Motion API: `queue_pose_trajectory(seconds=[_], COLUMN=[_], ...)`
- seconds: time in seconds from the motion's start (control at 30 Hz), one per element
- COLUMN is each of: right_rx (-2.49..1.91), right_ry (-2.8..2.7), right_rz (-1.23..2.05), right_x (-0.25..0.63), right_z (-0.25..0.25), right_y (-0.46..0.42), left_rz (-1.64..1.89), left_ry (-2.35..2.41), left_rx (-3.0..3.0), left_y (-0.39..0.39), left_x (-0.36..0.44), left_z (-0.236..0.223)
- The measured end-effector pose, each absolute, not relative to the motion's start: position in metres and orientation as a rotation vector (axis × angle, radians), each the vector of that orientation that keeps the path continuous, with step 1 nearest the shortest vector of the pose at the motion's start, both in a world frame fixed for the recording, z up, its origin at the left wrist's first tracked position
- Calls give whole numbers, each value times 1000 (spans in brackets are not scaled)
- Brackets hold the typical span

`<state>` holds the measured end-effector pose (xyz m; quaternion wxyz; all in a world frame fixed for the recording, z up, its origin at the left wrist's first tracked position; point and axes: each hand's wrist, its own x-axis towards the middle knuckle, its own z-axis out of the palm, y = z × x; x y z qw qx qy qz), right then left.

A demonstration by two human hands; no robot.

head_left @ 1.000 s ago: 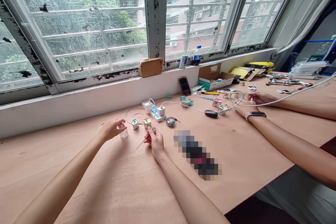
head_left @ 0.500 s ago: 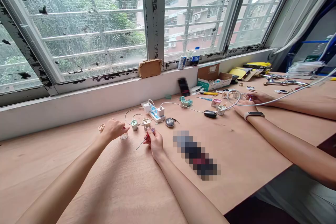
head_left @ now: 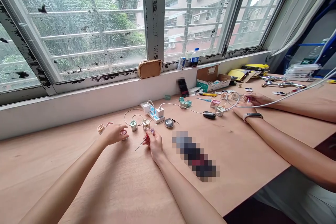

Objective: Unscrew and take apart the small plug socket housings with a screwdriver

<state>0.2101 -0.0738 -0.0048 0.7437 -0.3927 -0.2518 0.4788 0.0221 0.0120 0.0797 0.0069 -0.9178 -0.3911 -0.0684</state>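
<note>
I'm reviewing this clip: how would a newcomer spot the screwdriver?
Beneath the windows, find the white power strip. Nearer the camera, the wearer's right hand holds the screwdriver. Its thin, straight metal shaft distinguishes it from the small boxy pieces nearby.

Barred windows [head_left: 89,24] in chipped frames [head_left: 154,17] span ten to two o'clock, letting in daylight. Below runs a white wall [head_left: 52,113], meeting a brown table [head_left: 39,164]. A blue rack [head_left: 309,44] stands between two and three o'clock.

Red screwdriver handle [head_left: 147,135], green block top [head_left: 133,123], blue-and-white power strip [head_left: 156,115].
</note>
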Motion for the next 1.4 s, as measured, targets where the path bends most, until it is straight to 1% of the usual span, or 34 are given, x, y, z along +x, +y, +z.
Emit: queue_pose_trajectory(seconds=[0.13,0.33,0.5,0.6,0.73,0.83,0.93,1.1,1.27,1.4], right_rx=[-859,-857,-858,-875,-885,-889,-901,-880,-896,-891], right_ry=[-557,-536,-566,-586,-587,-588,-588,-603,-634,-611], right_rz=[1047,1024,1012,987,968,964,961,952,957,1020], right_x=[211,212,213,215,219,220,220,220,222,224], right_z=[-6,-6,-7,-7,-7,-6,-5,-4,-5,-4], right_y=[-73,-75,-75,-76,-77,-77,-76,-78,-77,-79], left_rz=[-261,-561,-848,-864,-749,-755,-834,-1035,-1181,-1193], left_ry=[-1067,-1107,-1006,-1044,-1033,-980,-991,-1136,-1260,-1302], left_rx=[-2885,-2692,-2697,-2697,-2716,-2742,-2773,-2980,-3195,-3265], left_y=[16,27,22,21,20,10,-9,-46,-67,-68], left_x=[16,33,59,75,85,78,62,26,3,2], left_z=[71,52,40,37,37,35,30,19,23,18])
